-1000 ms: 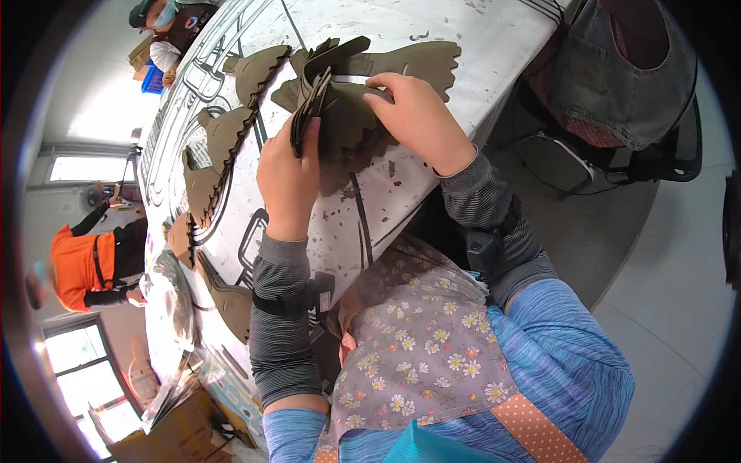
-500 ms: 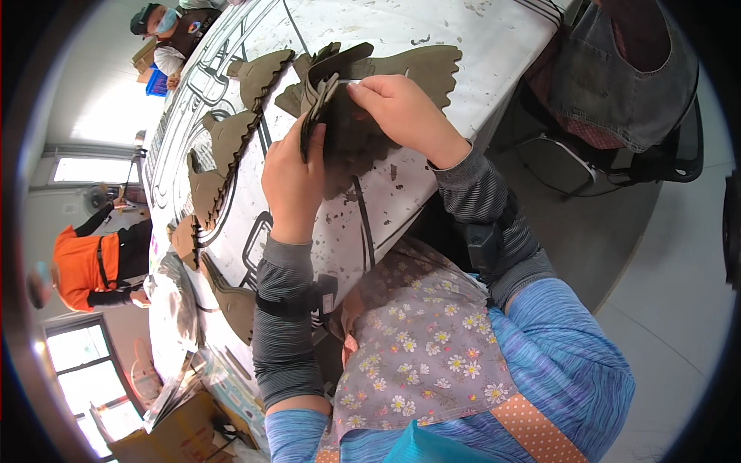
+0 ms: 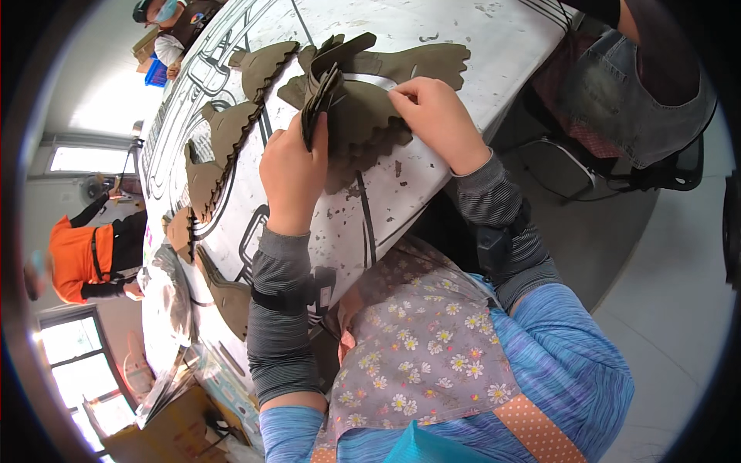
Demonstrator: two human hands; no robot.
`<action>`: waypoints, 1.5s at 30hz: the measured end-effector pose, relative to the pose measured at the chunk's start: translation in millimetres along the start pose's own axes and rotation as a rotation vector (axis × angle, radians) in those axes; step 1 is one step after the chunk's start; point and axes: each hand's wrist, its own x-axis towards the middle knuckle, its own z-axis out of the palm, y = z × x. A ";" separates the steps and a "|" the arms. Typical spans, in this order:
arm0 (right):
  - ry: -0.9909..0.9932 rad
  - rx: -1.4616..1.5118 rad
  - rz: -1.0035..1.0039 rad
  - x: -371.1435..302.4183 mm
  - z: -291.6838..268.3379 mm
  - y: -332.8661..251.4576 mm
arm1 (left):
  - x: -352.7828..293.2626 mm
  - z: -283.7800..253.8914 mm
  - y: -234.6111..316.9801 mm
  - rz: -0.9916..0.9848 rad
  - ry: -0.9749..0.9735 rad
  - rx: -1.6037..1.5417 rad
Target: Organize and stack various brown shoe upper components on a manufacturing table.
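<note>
My left hand [image 3: 293,174] is closed around a small stack of olive-brown cut pieces [image 3: 321,96], thin and flat like leather or foam, held on edge. At the edge of a wide olive-brown piece with a scalloped border [image 3: 363,108], my right hand [image 3: 440,119] pinches with thumb and fingers. More such pieces lie beneath, partly covered. Behind them a long flat piece [image 3: 432,63] stretches to the right across the white table [image 3: 386,208].
A row of overlapping scalloped pieces [image 3: 231,127] curves along the left side of the table. Nearer me lies another piece [image 3: 224,293], beside clear plastic wrapping [image 3: 167,297]. A seated person [image 3: 648,100] is at right; a person in orange [image 3: 81,258] stands left.
My right hand has moved a little right and away from the left hand, uncovering more of the wide scalloped piece. The left hand keeps its hold on the stack.
</note>
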 end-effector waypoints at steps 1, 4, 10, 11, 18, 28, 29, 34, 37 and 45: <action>0.001 -0.002 0.002 0.7 0.1 -7.1 | 0.1 0.8 -0.7 0.002 -0.001 -0.002; 0.113 0.059 -0.042 5.4 4.3 -20.0 | -1.3 2.2 -0.6 0.014 0.020 -0.019; -0.093 0.733 0.119 19.4 25.3 -14.2 | -6.4 5.3 5.6 0.115 0.071 0.099; -0.096 0.758 0.091 21.5 29.4 -7.4 | -4.6 5.9 8.1 0.119 0.069 0.098; 0.067 -0.020 -0.188 21.1 6.6 16.9 | 5.8 0.9 -6.2 0.005 0.006 0.042; -0.066 -0.300 -0.088 5.6 1.8 -18.5 | 6.6 -3.7 -6.5 -0.070 -0.055 -0.062; -0.074 -0.292 -0.063 6.2 3.7 -17.9 | 6.5 -3.6 -7.3 -0.053 -0.048 -0.040; -0.017 -0.274 -0.031 12.4 14.8 -5.2 | 6.6 -4.5 -2.7 -0.048 -0.058 0.001; 0.081 -0.240 -0.110 22.0 16.6 -13.1 | 7.2 -2.9 -4.3 -0.033 -0.054 0.011; -0.412 1.065 0.329 31.4 19.4 -36.0 | 2.0 -0.2 1.6 -0.001 -0.017 0.161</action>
